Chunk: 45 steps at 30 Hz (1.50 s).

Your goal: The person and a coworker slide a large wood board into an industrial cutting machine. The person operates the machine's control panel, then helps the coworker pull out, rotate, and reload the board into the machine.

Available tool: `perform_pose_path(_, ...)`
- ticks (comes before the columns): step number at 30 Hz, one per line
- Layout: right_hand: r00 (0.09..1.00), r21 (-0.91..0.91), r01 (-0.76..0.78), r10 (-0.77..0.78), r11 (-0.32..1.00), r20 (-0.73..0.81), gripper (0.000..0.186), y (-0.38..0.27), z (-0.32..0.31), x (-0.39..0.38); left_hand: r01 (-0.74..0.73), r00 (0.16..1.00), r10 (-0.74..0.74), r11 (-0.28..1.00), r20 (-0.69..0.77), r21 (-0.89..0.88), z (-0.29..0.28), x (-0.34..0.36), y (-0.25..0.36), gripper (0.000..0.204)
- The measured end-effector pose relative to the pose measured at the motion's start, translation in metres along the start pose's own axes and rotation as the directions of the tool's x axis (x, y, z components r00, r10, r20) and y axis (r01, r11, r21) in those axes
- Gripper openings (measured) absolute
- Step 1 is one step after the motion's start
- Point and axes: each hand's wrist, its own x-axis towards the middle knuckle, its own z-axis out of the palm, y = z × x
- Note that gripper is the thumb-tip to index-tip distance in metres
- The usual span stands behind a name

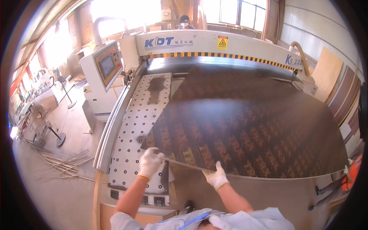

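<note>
A large dark brown panel (245, 130) with a patterned, glossy face spans the middle and right, its far part under the machine's long beam. My left hand (150, 163), in a white glove, is closed on the panel's near edge by its left corner. Further right along that edge, my right hand (216, 177), also gloved, grips it with the thumb on top; its other fingers are partly hidden below. Beneath the panel's left corner lies the white machine table (132, 126) dotted with round holes.
A panel saw beam (214, 44) with a black-yellow strip crosses the back. Left of it stands a control cabinet with screen (108, 66). A co-worker in orange (352, 174) is at the panel's right corner; another person (185, 23) stands behind the beam. Thin strips (63, 164) litter the left floor.
</note>
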Motion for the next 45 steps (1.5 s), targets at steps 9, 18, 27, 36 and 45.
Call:
perform_pose_path(9, 0.728, -0.745, 0.66, -0.324, 0.093, 0.604, 0.03, -0.048, 0.12, 0.053, 0.31, 0.881, -0.282, 0.951, 0.38, -0.015, 0.094, -0.028, 0.037, 0.068)
perform_pose_path(18, 0.184, -0.625, 0.003, -0.614, -0.781, 0.768, 0.067, -0.365, -0.019, -0.154, 0.487, 0.782, -0.366, 0.864, 0.505, -0.129, 0.205, -0.13, 0.065, 0.067)
perform_pose_path(27, 0.214, -0.751, -0.093, -0.75, -0.654, 0.626, 0.083, -0.555, -0.259, -0.314, 0.575, 0.636, -0.334, 0.807, 0.696, -0.138, 0.358, -0.301, 0.168, 0.06)
perform_pose_path(36, -0.035, -0.979, -0.134, -0.987, -0.153, 0.159, 0.08, -0.491, -0.551, -0.539, 0.627, 0.435, -0.114, 0.751, 0.893, -0.21, 0.449, -0.396, 0.257, 0.035)
perform_pose_path(45, -0.428, -0.942, -0.327, -0.9, 0.072, 0.08, 0.09, -0.444, -0.742, -0.79, 0.548, 0.036, -0.006, 0.836, 0.999, -0.015, 0.472, -0.656, 0.339, 0.055)
